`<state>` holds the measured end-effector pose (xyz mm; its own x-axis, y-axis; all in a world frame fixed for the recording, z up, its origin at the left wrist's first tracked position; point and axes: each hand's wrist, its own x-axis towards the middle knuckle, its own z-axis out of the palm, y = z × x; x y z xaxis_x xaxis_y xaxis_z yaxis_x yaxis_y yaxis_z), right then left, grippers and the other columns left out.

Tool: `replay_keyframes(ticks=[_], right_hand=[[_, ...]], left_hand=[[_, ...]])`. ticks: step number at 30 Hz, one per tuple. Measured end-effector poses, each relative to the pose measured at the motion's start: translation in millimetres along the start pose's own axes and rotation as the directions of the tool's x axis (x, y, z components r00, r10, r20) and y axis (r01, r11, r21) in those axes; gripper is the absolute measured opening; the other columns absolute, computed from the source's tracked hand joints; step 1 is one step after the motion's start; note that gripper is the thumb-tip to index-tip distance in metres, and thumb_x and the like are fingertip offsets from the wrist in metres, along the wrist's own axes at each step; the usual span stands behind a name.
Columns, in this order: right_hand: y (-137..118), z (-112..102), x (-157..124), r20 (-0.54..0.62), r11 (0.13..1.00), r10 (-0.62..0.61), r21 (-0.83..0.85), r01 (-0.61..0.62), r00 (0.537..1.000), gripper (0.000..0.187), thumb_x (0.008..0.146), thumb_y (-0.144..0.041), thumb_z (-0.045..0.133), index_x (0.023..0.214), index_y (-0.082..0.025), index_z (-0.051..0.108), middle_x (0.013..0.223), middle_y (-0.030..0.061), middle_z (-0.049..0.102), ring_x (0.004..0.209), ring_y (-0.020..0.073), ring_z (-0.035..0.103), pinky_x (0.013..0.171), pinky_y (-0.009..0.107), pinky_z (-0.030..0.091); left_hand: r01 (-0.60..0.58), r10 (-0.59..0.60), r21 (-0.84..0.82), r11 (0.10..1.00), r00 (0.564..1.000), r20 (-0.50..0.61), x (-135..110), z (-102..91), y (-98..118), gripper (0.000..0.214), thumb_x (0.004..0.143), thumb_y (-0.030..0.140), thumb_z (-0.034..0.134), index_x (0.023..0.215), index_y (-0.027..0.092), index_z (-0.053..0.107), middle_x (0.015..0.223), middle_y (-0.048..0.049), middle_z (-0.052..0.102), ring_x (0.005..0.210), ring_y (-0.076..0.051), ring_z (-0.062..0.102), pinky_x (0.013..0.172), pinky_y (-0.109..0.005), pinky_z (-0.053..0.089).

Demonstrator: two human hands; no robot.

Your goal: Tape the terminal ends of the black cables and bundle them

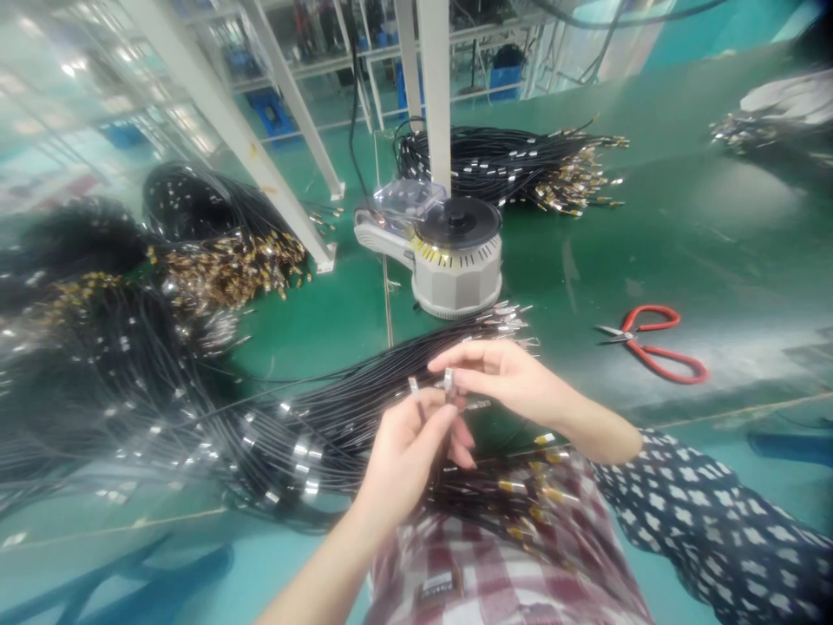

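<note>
My left hand (403, 447) is closed round a thin black cable, and a pale label or metal piece (415, 386) stands up from its fingers. Just to its right, my right hand (504, 379) pinches a small whitish piece (449, 379) between thumb and forefinger. Whether that piece is a tape label or a connector I cannot tell. Beneath both hands runs a large bundle of black cables (344, 382) with silvery ends. More cables with yellow-banded ends (514, 486) lie across my lap, over a checked apron (449, 564).
Behind the hands stands a white round tape dispenser (457, 282) with a black disc on top. Red-handled scissors (651, 343) lie on the green table (586, 269) at right. Cable coils (482, 161) (195, 208) sit at the back and left, near white posts (286, 200).
</note>
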<state>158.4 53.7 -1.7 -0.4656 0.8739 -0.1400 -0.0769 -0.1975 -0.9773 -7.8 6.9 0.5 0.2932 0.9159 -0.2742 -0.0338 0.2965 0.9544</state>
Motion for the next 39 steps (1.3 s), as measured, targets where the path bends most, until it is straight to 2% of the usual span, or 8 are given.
replay_keyframes(ticks=[8, 14, 20, 22, 29, 33, 36, 39], right_hand=[[-13.0, 13.4, 1.9, -0.039, 0.943, -0.13, -0.315, 0.111, 0.991, 0.023, 0.078, -0.033, 0.072, 0.093, -0.016, 0.072, 0.086, 0.0025, 0.065, 0.067, 0.0117, 0.059, 0.062, 0.024, 0.048], [-8.2, 12.0, 9.6, -0.002, 0.997, -0.023, -0.077, 0.023, 1.0, 0.028, 0.077, -0.042, 0.072, 0.072, -0.014, 0.066, 0.071, 0.0009, 0.062, 0.059, 0.0108, 0.055, 0.053, 0.023, 0.046], [-7.3, 3.7, 8.2, -0.049, 1.0, -0.022, 0.005, 0.023, 0.999, 0.031, 0.082, -0.042, 0.069, 0.096, -0.015, 0.072, 0.079, 0.0026, 0.069, 0.067, 0.0106, 0.06, 0.063, 0.023, 0.049], [-6.5, 2.9, 6.3, -0.07, 1.0, -0.019, 0.016, 0.02, 0.997, 0.028, 0.079, -0.039, 0.073, 0.091, -0.014, 0.072, 0.081, 0.0036, 0.071, 0.071, 0.0122, 0.063, 0.067, 0.025, 0.051], [-2.8, -1.5, 8.7, 0.022, 0.999, -0.023, 0.03, 0.022, 0.999, 0.022, 0.076, -0.034, 0.076, 0.078, -0.012, 0.072, 0.067, 0.0009, 0.067, 0.061, 0.0109, 0.061, 0.062, 0.024, 0.051], [-1.2, -1.7, 11.9, 0.056, 1.0, -0.016, 0.026, 0.014, 0.998, 0.025, 0.077, -0.037, 0.075, 0.078, -0.012, 0.07, 0.073, 0.0024, 0.067, 0.063, 0.011, 0.061, 0.062, 0.025, 0.051], [-2.6, 1.0, 2.5, -0.009, 0.999, -0.014, -0.045, 0.014, 1.0, 0.027, 0.086, -0.039, 0.065, 0.092, -0.014, 0.068, 0.082, 0.0042, 0.068, 0.072, 0.0129, 0.063, 0.068, 0.027, 0.053], [-3.9, 4.2, -20.4, -0.012, 0.956, -0.037, -0.292, 0.032, 0.999, 0.019, 0.085, -0.034, 0.066, 0.097, -0.018, 0.065, 0.093, 0.0037, 0.068, 0.085, 0.0162, 0.063, 0.078, 0.03, 0.052]], left_hand=[[-0.023, 0.031, 0.176, 0.984, 0.999, -0.039, 3.4, 7.4, -2.2, 0.029, 0.092, 0.032, 0.054, 0.069, 0.015, 0.057, 0.057, -0.0023, 0.063, 0.047, -0.013, 0.06, 0.051, -0.024, 0.05], [0.0, 0.0, 0.046, 0.999, 1.0, -0.013, 3.5, 5.9, -1.1, 0.019, 0.09, 0.034, 0.058, 0.089, 0.015, 0.059, 0.06, 0.0011, 0.063, 0.041, -0.011, 0.057, 0.044, -0.021, 0.043], [-0.001, -0.001, -0.085, 0.996, 1.0, -0.031, 5.3, 0.3, -3.6, 0.022, 0.087, 0.034, 0.063, 0.089, 0.012, 0.063, 0.064, -0.0039, 0.069, 0.045, -0.012, 0.06, 0.048, -0.023, 0.046], [-0.005, -0.001, -0.103, 0.995, 0.998, -0.059, 6.5, 0.0, -4.3, 0.023, 0.086, 0.034, 0.065, 0.087, 0.011, 0.064, 0.064, -0.0051, 0.069, 0.045, -0.013, 0.06, 0.048, -0.024, 0.047], [-0.015, 0.005, -0.122, 0.992, 0.997, -0.081, 6.8, -1.2, -5.6, 0.024, 0.083, 0.035, 0.068, 0.089, 0.011, 0.07, 0.071, -0.0068, 0.071, 0.055, -0.014, 0.061, 0.058, -0.028, 0.05], [-0.039, 0.039, 0.005, 0.999, 0.999, -0.019, 8.6, -5.8, -2.2, 0.022, 0.083, 0.034, 0.07, 0.081, 0.013, 0.074, 0.066, -0.0074, 0.072, 0.066, -0.018, 0.062, 0.07, -0.029, 0.049], [-0.086, 0.091, 0.087, 0.993, 0.994, -0.059, 9.7, -12.2, 0.7, 0.025, 0.085, 0.034, 0.068, 0.075, 0.013, 0.077, 0.064, -0.0074, 0.072, 0.067, -0.018, 0.061, 0.07, -0.029, 0.047], [-0.081, 0.092, 0.077, 0.994, 0.983, -0.161, 8.9, -18.3, 0.5, 0.023, 0.084, 0.035, 0.068, 0.085, 0.014, 0.078, 0.065, -0.0063, 0.072, 0.061, -0.016, 0.057, 0.058, -0.025, 0.043]])
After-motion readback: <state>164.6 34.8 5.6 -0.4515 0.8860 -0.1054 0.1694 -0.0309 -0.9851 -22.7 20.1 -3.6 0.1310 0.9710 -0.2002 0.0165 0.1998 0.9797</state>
